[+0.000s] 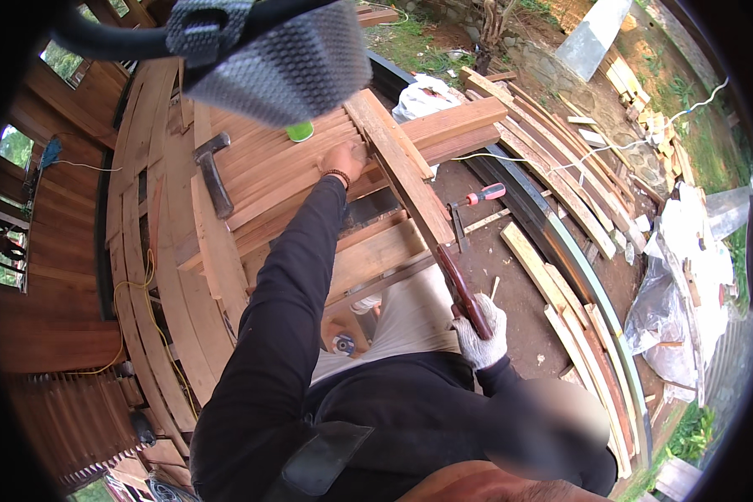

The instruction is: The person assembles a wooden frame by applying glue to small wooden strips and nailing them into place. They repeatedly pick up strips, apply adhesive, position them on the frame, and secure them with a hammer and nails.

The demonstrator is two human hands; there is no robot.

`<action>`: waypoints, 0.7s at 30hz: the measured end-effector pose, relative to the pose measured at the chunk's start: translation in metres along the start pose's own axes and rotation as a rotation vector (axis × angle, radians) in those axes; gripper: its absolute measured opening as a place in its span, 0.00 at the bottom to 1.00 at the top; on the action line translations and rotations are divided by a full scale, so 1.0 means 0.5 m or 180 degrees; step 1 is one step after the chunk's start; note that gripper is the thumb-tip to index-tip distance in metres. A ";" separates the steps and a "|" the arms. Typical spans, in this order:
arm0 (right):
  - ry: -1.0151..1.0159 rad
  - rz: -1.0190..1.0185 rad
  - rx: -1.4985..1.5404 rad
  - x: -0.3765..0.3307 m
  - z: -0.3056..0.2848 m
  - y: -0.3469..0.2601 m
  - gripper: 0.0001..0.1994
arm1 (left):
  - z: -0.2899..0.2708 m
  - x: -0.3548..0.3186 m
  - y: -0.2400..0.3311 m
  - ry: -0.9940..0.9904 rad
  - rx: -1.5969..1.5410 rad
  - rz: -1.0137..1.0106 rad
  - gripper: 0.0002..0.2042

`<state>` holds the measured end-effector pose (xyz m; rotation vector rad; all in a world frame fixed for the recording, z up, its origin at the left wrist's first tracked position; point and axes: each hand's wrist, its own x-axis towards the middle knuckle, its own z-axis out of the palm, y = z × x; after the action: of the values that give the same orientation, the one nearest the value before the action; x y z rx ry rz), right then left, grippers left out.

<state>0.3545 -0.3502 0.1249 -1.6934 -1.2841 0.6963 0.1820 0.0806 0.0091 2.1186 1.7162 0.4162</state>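
Left hand (343, 159) is pressing flat on the plank (402, 167), fingers open on its far end. Right hand (481, 330), gloved, is gripping the saw (456, 280) handle closed. Judgement: keeping the plank pinned and strokes straight should be giving a clean cut. Hammer (213, 176) is lying left of the left hand.

Left hand (343, 159) on plank (397, 163), gloved right hand (481, 330) gripping saw handle (464, 293).

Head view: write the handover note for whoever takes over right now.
Left hand: bare, pressed on the long plank lying across the board stack.
Right hand: gloved, closed on a dark red tool handle at the plank's near end; tool type unclear.
Nearby: hatchet on the stack, red-handled hammer on the ground.
Done: plank held down.
Left: no cut visible yet.
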 end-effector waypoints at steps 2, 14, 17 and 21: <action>-0.0036 0.0038 0.0113 0.020 -0.004 0.009 0.13 | -0.001 -0.003 0.013 -0.0025 0.0108 0.0022 0.24; 0.0105 -0.0028 0.0332 -0.013 0.002 0.022 0.16 | -0.032 -0.010 0.021 -0.0120 0.0177 -0.0018 0.22; -0.0035 0.0194 0.0570 0.036 0.018 0.018 0.12 | -0.024 -0.039 0.010 -0.0061 0.0205 0.0225 0.25; -0.0081 -0.0125 0.0722 0.108 0.079 0.023 0.10 | -0.015 -0.022 -0.052 -0.0178 -0.0006 0.0065 0.26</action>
<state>0.3434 -0.2880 0.1003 -1.4764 -1.2040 0.8105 0.1537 0.0753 0.0039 2.1279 1.6639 0.3606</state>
